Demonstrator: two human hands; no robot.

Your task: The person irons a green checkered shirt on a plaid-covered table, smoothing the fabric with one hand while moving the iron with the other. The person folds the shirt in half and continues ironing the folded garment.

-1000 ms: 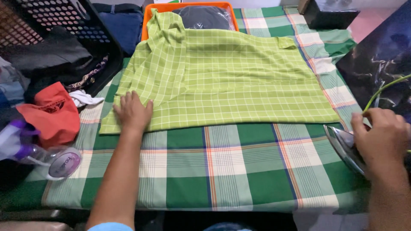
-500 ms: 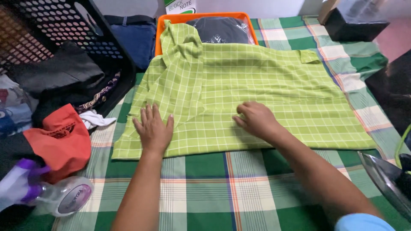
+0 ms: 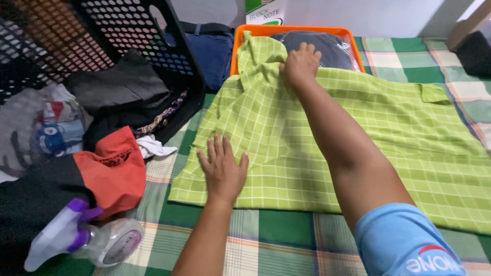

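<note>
A lime-green checked shirt (image 3: 388, 128) lies spread flat on a green and white plaid cloth (image 3: 286, 240). My left hand (image 3: 223, 168) presses flat on the shirt's near left corner, fingers apart. My right hand (image 3: 300, 64) reaches across to the far top of the shirt, near its collar, with the fingers curled onto the fabric at the edge of an orange tray (image 3: 240, 41). Whether it pinches the cloth is not clear.
The orange tray holds a dark folded garment (image 3: 332, 48). A black laundry basket (image 3: 128, 30) with dark clothes stands at the left. An orange garment (image 3: 110, 171) and a clear spray bottle with a purple trigger (image 3: 87, 240) lie at the near left.
My right hand moved from the shirt's lower middle up to its collar end by the orange tray. The view shifted left and closer; the iron at the right is out of sight.
</note>
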